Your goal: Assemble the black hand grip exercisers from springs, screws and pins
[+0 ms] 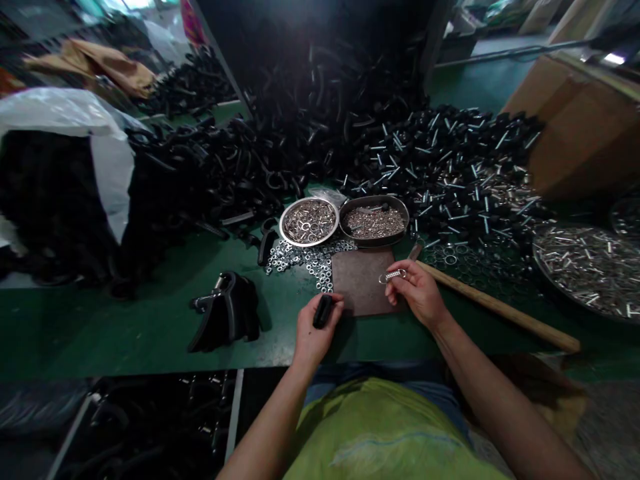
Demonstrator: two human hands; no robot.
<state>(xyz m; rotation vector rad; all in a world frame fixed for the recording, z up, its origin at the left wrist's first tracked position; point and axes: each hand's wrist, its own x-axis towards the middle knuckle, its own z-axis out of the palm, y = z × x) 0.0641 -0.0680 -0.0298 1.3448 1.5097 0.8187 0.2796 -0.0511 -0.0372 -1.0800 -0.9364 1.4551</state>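
Observation:
My left hand grips a short black plastic handle near the front edge of the green bench. My right hand pinches a small silver bolt with a ring on it over a dark brown metal plate. Just beyond the plate stand a round metal bowl of washers and an oval dish of small silver parts. Loose nuts lie scattered in front of the bowl.
A wooden hammer handle lies to the right of my right hand. Assembled black parts lie at the left. Piles of black handles and black knobs with bolts fill the back. A cardboard box stands at the right.

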